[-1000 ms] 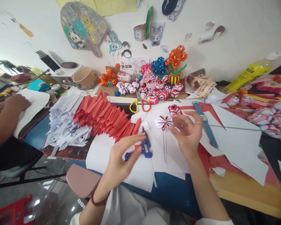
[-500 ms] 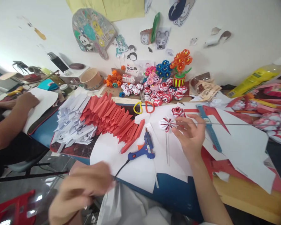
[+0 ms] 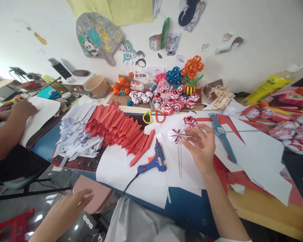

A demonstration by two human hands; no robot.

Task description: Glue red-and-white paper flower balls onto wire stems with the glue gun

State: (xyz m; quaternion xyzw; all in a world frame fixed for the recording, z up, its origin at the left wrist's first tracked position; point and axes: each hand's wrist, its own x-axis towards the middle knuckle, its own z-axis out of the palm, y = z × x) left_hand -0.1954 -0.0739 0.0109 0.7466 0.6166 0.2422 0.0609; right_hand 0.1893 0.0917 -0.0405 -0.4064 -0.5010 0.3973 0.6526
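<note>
My right hand (image 3: 203,146) is closed, thumb and fingers pinching the edge of a folded paper flower (image 3: 176,135) in white with red stripes. Two thin pale lines, perhaps a stem and its shadow, run down below the flower. Just behind my fingers sits another red and white paper flower (image 3: 190,121). Low on the left, off the table edge, my left hand (image 3: 77,203) has its fingers stretched out and nothing visible in them. Between the hands lies a blue glue gun (image 3: 154,164) on white paper, its nozzle pointing away from me.
Left of the glue gun are heaps of folded red paper strips (image 3: 116,126) and white paper strips (image 3: 78,131). Scissors (image 3: 154,117) lie behind. A blue watch (image 3: 223,137) rests on paper at right. A co-worker's arm (image 3: 15,124) is at far left.
My left hand has moved left and down, away from the table edge, and its fingers have straightened. My right hand keeps hold of the paper flower. The view has shifted slightly.
</note>
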